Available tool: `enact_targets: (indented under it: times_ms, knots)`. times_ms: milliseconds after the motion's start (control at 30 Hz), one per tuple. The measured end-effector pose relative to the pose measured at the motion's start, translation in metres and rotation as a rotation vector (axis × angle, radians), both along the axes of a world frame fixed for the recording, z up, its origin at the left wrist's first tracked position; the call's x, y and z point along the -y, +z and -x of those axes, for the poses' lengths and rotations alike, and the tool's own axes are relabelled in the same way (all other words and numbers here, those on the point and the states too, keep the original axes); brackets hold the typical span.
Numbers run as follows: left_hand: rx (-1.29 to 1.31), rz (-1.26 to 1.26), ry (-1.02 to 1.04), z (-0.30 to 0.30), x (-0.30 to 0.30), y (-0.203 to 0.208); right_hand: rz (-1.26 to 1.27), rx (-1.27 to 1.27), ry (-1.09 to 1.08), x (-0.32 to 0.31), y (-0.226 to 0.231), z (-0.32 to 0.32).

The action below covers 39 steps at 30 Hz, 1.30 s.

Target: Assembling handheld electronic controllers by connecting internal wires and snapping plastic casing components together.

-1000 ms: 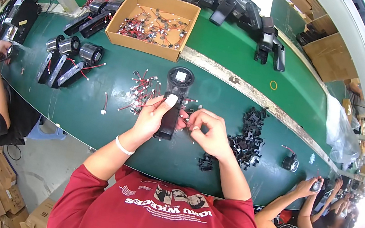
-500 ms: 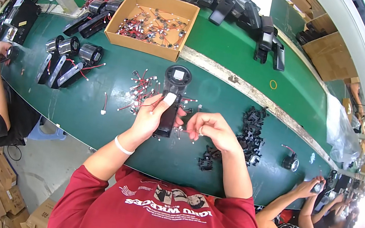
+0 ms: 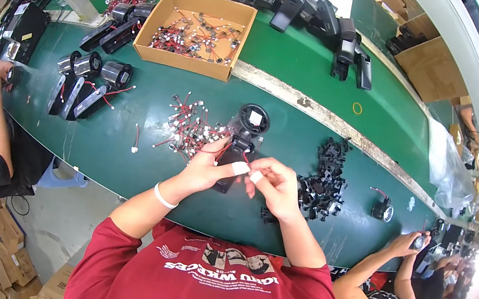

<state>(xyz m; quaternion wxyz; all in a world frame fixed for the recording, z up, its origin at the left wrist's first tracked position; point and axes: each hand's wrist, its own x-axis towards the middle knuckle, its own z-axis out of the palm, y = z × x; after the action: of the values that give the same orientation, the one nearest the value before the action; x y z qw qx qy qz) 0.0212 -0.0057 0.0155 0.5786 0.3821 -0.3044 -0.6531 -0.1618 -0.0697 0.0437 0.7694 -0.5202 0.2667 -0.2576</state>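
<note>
My left hand [image 3: 204, 172] is wrapped round the handle of a black handheld device housing [image 3: 243, 144] with a round head and a pale square in its middle. Its thumb, with a white cover on the tip, presses on the handle. Thin red wire shows at the neck of the housing. My right hand [image 3: 276, 188] is close beside the handle, thumb and fingers drawn together. Whatever may be between those fingertips is too small to make out. Just left of the housing lies a loose pile of small red-and-black wire leads [image 3: 189, 128] with white connectors.
A cardboard box [image 3: 187, 63] of wire leads stands behind the pile. Several housings with clear cups [image 3: 88, 65] lie at left. Small black plastic parts [image 3: 324, 177] are heaped right of my hands, near a round black part [image 3: 382, 210]. Co-workers sit at both sides.
The housing has shifted right and toward me, with its head tilted right. My right hand has come up against the handle, and my left thumb has moved across it.
</note>
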Motion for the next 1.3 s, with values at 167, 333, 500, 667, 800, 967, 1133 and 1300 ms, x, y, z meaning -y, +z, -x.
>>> enact_targets:
  times_ms: [167, 333, 500, 667, 800, 967, 1133, 1300]
  knots:
    - [0.003, 0.010, -0.037, 0.004, 0.001, 0.001, -0.040, -0.019, 0.014, -0.001, -0.007, 0.005]
    - [0.013, 0.047, -0.024, 0.007, -0.005, -0.023, -0.027, -0.016, 0.002, -0.003, -0.003, 0.005]
    - [-0.073, -0.117, -0.052, 0.006, -0.002, -0.015, 0.759, -0.270, -0.203, -0.010, 0.015, -0.006]
    - [0.082, -0.040, -0.015, 0.008, -0.002, -0.019, 1.021, -0.363, -0.396, -0.019, -0.012, -0.017]
    - [0.190, -0.087, 0.036, 0.014, -0.003, -0.011, 1.109, -0.352, -0.490, -0.019, -0.022, -0.024]
    - [0.151, -0.113, 0.085, 0.019, -0.004, -0.026, 1.130, -0.400, -0.446, -0.019, -0.020, -0.020]
    - [0.180, -0.131, 0.088, 0.022, -0.007, -0.021, 1.276, -0.470, -0.390, -0.016, -0.010, -0.020]
    - [0.348, -0.114, 0.052, 0.018, -0.007, -0.007, 1.379, -0.418, -0.381, -0.012, -0.013, -0.022]
